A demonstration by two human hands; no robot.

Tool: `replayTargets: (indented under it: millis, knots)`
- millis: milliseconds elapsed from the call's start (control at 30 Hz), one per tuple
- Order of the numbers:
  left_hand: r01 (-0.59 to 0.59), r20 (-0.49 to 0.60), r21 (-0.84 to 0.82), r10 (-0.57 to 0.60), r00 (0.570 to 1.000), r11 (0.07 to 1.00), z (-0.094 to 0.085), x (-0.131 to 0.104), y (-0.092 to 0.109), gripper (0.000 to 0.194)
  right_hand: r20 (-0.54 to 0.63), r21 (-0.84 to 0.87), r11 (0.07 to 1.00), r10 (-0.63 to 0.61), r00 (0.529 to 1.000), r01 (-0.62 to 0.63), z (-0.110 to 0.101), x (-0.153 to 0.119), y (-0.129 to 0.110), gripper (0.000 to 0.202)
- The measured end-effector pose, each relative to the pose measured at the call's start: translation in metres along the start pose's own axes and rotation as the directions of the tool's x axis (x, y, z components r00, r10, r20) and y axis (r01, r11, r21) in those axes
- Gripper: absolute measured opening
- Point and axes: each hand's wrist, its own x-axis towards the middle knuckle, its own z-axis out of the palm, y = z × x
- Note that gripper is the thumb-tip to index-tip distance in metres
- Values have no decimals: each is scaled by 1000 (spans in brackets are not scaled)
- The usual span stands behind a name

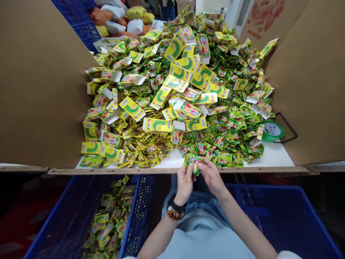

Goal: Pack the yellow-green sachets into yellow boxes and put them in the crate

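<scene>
Two hands on it, right at the near edge of the table (277,154)! The left hand (185,181) pinches a green packet (194,163) between thumb and fingers; the right hand (211,176) has the other side pinched too. One packet or several? The fingers hide which. On the table, yellow boxes (132,108) beyond counting, gold packets (147,151) front left, loose green packets (225,158) front right. One tape roll (272,132), one black frame (289,125), both at the table's right. Two blue crates below the table: left crate (134,216) with packs inside, right crate (296,216) opposite. Labels: barcodes on boxes, coloured lettering too blurred to read, red print on the carton (266,18) at the table's rear right.
</scene>
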Motion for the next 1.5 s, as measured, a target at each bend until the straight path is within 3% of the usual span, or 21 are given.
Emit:
replayTargets:
  millis: [33,133,200,233,267,333,400,467,567,633,700,767,867,1067,1200,1233,1300,1367,1400,1433,1500]
  knots:
    - [-29,-13,53,30,999,998,-2,1,-2,50,-35,27,999,-18,999,19,4,-2,6,20]
    - [-151,130,327,113,985,933,-21,12,4,47,-183,120,991,-40,982,62,6,-6,18,23]
    - [-234,41,560,256,966,795,-46,27,15,39,-275,173,981,-35,961,85,-5,-3,18,24]
    - [-215,-76,684,360,930,698,-61,36,22,33,-303,176,980,-39,952,96,-13,-1,16,26]
    - [-145,-191,789,463,865,597,-76,45,28,29,-318,160,982,-46,947,102,-21,2,13,29]
    - [33,-298,906,578,760,423,-105,63,38,31,-323,97,991,-54,945,90,-37,8,8,38]
    - [95,-268,946,585,766,309,-127,75,46,27,-352,29,995,-77,933,93,-49,14,4,42]
    - [38,-196,962,586,786,271,-138,81,52,18,-395,-45,990,-143,907,137,-53,17,1,37]
    - [-167,-89,914,584,807,370,-131,78,58,18,-307,-158,973,-209,929,166,-46,16,-5,29]
    - [-312,6,791,503,864,527,-111,71,57,21,-155,-208,969,-170,973,136,-36,13,-10,38]
    - [-377,138,617,377,916,691,-85,64,53,22,-32,-264,958,-125,992,113,-27,11,-15,54]
    - [-364,254,457,273,928,812,-60,59,46,24,19,-351,929,-117,993,116,-22,13,-18,58]
    - [-284,286,306,197,938,909,-34,54,40,26,44,-468,873,-130,991,136,-23,19,-21,36]
    - [-149,306,178,89,948,973,-21,46,34,37,25,-608,767,-238,971,204,-28,19,-23,20]
    - [-138,317,137,89,944,981,-20,50,27,32,-20,-411,904,-138,990,118,-25,14,-18,28]
    - [-165,275,168,115,954,972,-21,54,26,32,-50,-345,936,-99,994,76,-26,13,-15,30]
    - [-252,62,313,245,967,916,-26,69,25,36,-156,-269,962,-100,983,56,-32,11,-11,33]
    - [-267,-184,547,425,886,793,-32,88,26,44,-250,-272,958,-166,954,95,-40,9,-9,34]
    - [-228,-245,659,491,836,717,-34,98,27,51,-269,-283,953,-189,944,110,-43,8,-8,35]
    - [-175,-260,750,528,808,638,-36,107,28,58,-274,-295,948,-201,941,117,-46,7,-9,35]
    - [-77,-225,869,529,818,488,-34,120,30,69,-263,-313,943,-202,944,115,-47,5,-11,35]
